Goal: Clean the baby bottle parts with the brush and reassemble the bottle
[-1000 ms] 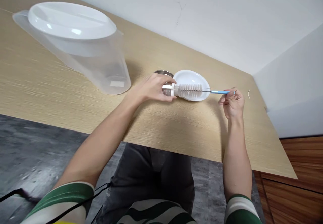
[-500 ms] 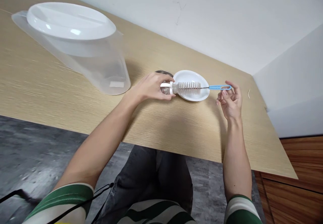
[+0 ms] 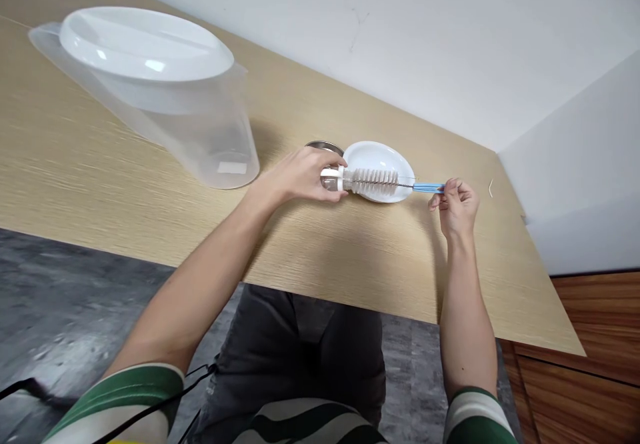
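Note:
My left hand (image 3: 313,174) is wrapped round a small clear bottle (image 3: 330,183) with a white collar, which lies sideways with its mouth to the right. A bottle brush (image 3: 377,181) with pale bristles points into that mouth; most of the bristles show outside it. My right hand (image 3: 457,204) pinches the brush's blue loop handle (image 3: 427,188) at its right end. Behind and below the brush stands a white oval bowl (image 3: 395,161) on the table. A round metal-rimmed thing (image 3: 324,145) sits partly hidden behind my left hand.
A large translucent pitcher (image 3: 200,137) with a white lid (image 3: 150,44) stands at the left of the wooden table (image 3: 390,257). A small pale bent strip (image 3: 491,188) lies at the right. The white wall (image 3: 425,44) bounds the table's far side.
My right fingers have closed on the brush handle, which has turned edge-on and tilted slightly down at its right end. My left hand has stayed on the bottle.

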A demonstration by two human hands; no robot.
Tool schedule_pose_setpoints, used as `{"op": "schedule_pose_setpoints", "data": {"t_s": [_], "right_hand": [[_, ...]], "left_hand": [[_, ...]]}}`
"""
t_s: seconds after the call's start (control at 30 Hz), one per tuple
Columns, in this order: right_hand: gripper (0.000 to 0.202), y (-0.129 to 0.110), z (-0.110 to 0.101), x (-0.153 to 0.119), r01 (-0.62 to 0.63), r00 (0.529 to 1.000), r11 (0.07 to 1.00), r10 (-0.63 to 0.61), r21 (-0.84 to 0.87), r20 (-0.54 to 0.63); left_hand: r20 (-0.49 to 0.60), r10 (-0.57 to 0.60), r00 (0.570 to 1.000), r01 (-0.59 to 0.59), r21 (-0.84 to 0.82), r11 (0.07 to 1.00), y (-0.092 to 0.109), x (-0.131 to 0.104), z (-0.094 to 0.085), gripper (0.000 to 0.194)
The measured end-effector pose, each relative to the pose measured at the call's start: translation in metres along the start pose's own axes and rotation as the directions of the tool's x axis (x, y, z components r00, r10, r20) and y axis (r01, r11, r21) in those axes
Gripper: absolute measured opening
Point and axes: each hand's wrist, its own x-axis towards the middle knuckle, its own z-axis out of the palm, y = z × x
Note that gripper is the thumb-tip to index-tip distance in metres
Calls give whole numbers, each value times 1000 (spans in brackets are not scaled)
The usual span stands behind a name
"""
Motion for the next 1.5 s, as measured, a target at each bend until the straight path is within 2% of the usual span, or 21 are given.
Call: {"op": "schedule_pose_setpoints", "data": {"t_s": [0.13, 0.27, 0.43, 0.7, 1.03, 1.27, 1.5], "right_hand": [[50, -1, 0, 0, -30, 999, 999, 29, 43, 28], [36, -6, 0, -2, -44, 994, 995, 34, 94, 100], [40, -10, -1, -4, -53, 989, 995, 41, 81, 139], [38, -7, 1, -3, -56, 990, 987, 34, 152, 140], [51, -4, 2, 0, -96, 991, 993, 89, 74, 95], [58, -3, 3, -1, -126, 992, 987, 123, 99, 38], [37, -3, 2, 0, -97, 995, 986, 94, 137, 31]], "left_hand": [[3, -13, 1000, 13, 11, 1000, -1, 0, 1, 48], [10, -41, 999, 41, -19, 999, 1, 0, -1, 46], [38, -64, 997, 66, -77, 995, 3, 2, -3, 46], [103, -105, 989, 119, -142, 983, 4, 1, -6, 44], [106, -102, 989, 115, -117, 986, 8, 2, -5, 48], [66, -76, 995, 84, -126, 988, 5, 1, -3, 50], [80, -64, 995, 72, -112, 991, 4, 2, -2, 49]]}}
